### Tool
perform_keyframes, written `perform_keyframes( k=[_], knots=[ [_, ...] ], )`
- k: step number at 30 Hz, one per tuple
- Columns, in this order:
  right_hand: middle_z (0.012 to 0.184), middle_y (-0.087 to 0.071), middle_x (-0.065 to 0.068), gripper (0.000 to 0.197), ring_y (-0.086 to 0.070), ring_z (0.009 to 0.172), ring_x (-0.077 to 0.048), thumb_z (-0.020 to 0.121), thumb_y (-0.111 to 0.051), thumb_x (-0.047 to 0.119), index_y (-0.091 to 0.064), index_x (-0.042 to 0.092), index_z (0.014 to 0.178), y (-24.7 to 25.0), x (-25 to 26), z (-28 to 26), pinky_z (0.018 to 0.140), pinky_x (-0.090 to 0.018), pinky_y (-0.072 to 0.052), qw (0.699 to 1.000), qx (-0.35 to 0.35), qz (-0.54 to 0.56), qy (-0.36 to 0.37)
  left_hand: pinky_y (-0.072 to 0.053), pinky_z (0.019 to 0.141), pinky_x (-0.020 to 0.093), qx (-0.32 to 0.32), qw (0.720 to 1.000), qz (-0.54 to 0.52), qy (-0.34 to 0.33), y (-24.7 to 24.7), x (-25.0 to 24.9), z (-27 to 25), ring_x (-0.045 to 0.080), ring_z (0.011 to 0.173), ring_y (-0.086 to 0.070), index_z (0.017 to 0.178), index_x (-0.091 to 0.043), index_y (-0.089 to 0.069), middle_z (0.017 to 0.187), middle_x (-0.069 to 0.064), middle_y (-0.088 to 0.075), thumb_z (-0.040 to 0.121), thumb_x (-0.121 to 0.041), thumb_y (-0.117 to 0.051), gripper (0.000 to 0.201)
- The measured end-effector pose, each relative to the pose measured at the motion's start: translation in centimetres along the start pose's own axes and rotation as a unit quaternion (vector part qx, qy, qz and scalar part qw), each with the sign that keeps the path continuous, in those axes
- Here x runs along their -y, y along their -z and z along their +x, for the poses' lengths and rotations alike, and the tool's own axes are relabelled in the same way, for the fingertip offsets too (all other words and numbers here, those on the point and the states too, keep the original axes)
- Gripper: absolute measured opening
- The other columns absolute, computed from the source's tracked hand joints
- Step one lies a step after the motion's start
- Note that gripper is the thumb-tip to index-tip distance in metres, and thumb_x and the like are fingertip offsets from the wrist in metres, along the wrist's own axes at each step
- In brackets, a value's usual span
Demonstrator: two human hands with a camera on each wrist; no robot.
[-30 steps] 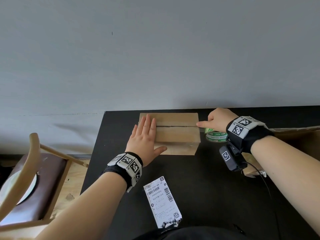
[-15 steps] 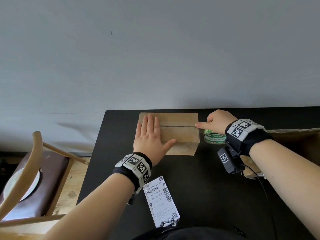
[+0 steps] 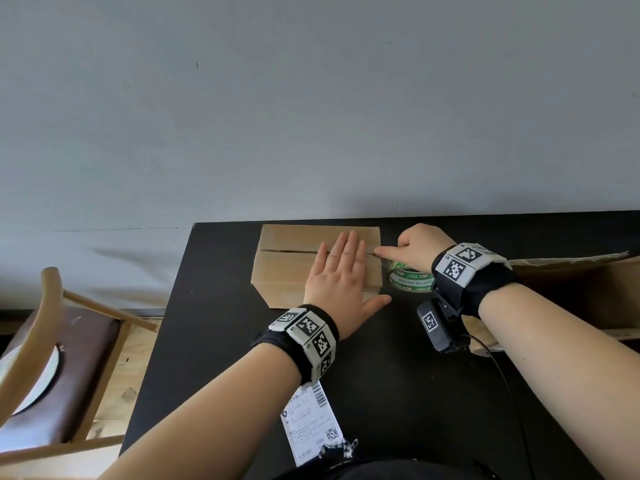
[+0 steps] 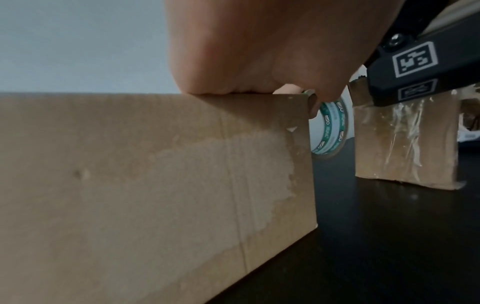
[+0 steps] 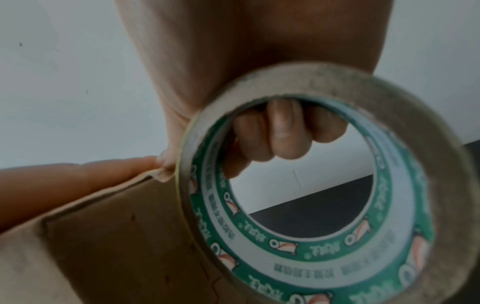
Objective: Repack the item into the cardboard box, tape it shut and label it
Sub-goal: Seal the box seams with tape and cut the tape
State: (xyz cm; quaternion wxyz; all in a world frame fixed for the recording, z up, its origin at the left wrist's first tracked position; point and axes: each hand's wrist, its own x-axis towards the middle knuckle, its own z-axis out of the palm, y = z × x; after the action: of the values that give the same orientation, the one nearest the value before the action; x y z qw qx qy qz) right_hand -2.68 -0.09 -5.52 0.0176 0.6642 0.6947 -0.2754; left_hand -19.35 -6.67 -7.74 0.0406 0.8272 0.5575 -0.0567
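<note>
The closed cardboard box [image 3: 304, 263] sits at the table's [image 3: 381, 393] twelve o'clock edge. The left hand [image 3: 341, 275] presses flat on it; the right hand [image 3: 417, 247] grips the tape roll [image 3: 410, 280] at its three o'clock end. The box looks light and stiff, best held by its side walls.

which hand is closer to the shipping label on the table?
Left. The left hand lies flat on the cardboard box, its wrist directly above the shipping label at the near table edge. The right hand grips the tape roll beyond the box's right end, farther away.

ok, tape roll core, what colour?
Green and white printed core on the tape roll; clearest in the right wrist view.
</note>
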Motion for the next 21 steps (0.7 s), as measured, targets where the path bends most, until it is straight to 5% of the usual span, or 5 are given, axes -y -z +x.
perform_keyframes(
  k=[12, 17, 21],
  knots=[
    [0.056, -0.043, 0.001, 0.053, -0.042, 0.053, -0.012, 0.086, -0.051, 0.058, -0.044, 0.015, 0.055, -1.8, 2.4, -1.0, 0.052, -0.027, -0.029, 0.999, 0.022, 0.032, 0.036, 0.009, 0.118, 0.041, 0.017, 0.998, 0.046, -0.041, 0.2, 4.0, -2.3, 0.015, 0.146, 0.009, 0.15, -0.014, 0.005, 0.159, 0.003, 0.007, 0.074, -0.072, 0.007, 0.095],
    [0.053, -0.041, 0.001, 0.055, -0.042, 0.052, -0.015, 0.083, -0.052, 0.06, -0.038, 0.017, 0.051, -4.3, 5.2, -1.8, 0.053, -0.031, -0.031, 0.997, 0.004, 0.062, 0.053, 0.014, 0.116, 0.042, 0.02, 0.998, 0.05, -0.012, 0.9, 5.9, -4.8, 0.014, 0.146, 0.007, 0.151, -0.015, -0.003, 0.16, 0.002, 0.001, 0.072, -0.073, 0.004, 0.098],
    [0.053, -0.041, -0.001, 0.057, -0.046, 0.055, -0.019, 0.082, -0.052, 0.062, -0.036, 0.016, 0.051, -5.9, 6.6, -2.3, 0.056, -0.031, -0.035, 0.994, 0.007, 0.096, 0.051, 0.01, 0.117, 0.042, 0.001, 0.997, -0.012, 0.082, 0.2, 4.6, -5.2, 0.019, 0.146, 0.008, 0.151, -0.011, -0.001, 0.159, 0.006, 0.004, 0.083, -0.073, -0.022, 0.094]
  ],
)
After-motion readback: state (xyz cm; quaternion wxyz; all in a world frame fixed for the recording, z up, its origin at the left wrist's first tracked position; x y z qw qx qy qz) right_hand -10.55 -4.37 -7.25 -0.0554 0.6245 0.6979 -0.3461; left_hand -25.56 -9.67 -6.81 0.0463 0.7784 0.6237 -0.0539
